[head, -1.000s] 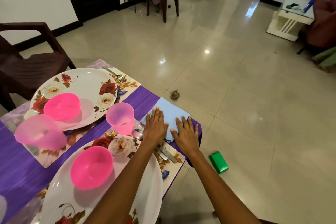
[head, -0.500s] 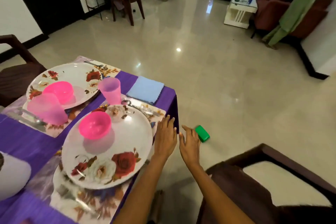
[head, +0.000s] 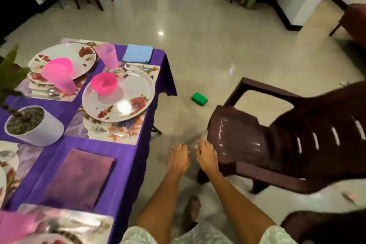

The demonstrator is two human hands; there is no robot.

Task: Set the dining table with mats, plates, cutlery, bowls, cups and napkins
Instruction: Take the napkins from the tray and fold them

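The table under a purple cloth (head: 126, 154) carries two laid places. A floral plate (head: 128, 95) holds a pink bowl (head: 104, 83) on a floral mat (head: 116, 134), with cutlery (head: 136, 67) and a pink cup (head: 108, 55) behind it. A blue napkin (head: 137, 53) lies at the far corner. A second plate (head: 59, 53) sits further left behind a pink cup (head: 58, 74). A purple napkin (head: 79, 176) lies nearer me. My left hand (head: 179, 157) and my right hand (head: 206, 156) hang over the floor beside the table, fingers straight, holding nothing.
A dark brown plastic chair (head: 277, 136) stands right of my hands. A green block (head: 199, 99) lies on the tiled floor. A white plant pot (head: 35, 127) sits on the table's left. Another place setting (head: 49, 226) shows blurred at the bottom left. My foot (head: 193, 210) is below.
My hands left the blue napkin and drew back off the table to hang over the floor. My view swung right and back, bringing the chair, plant pot and purple napkin into sight.
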